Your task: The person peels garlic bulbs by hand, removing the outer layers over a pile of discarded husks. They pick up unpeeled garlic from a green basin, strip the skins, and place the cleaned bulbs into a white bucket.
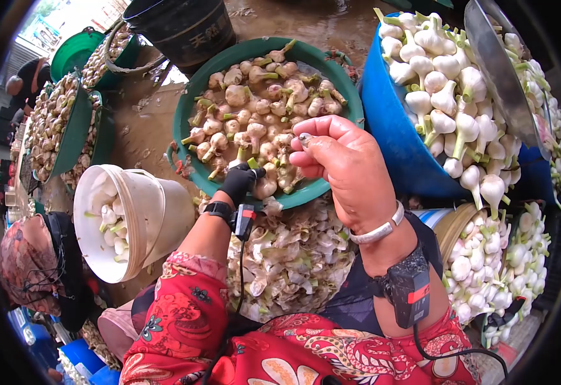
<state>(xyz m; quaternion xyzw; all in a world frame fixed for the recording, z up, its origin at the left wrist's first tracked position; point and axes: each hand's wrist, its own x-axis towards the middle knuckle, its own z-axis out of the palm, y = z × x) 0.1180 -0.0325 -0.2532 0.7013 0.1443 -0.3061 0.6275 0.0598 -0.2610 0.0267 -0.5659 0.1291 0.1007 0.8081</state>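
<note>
A round green tub (pixel 182 96) in front of me holds unpeeled garlic bulbs (pixel 237 96) with cut green stems, sitting in water. At its near rim, my left hand (pixel 239 182), in a black glove, is closed on a garlic bulb (pixel 266 185); part of the grip is hidden. My right hand (pixel 341 160) is bare and raised over the tub's right side. Its thumb presses against curled fingers, and anything tiny between them cannot be made out. Below the tub lies a heap of garlic skins (pixel 287 263).
At right stands a blue tub (pixel 383 135) heaped with peeled garlic, a metal sheet (pixel 505 70) beside it. A white bucket (pixel 165 212) with peeled bulbs is at left. Behind are a black bucket (pixel 181 29) and green baskets (pixel 78 128) of garlic. Another person (pixel 43 263) sits at left.
</note>
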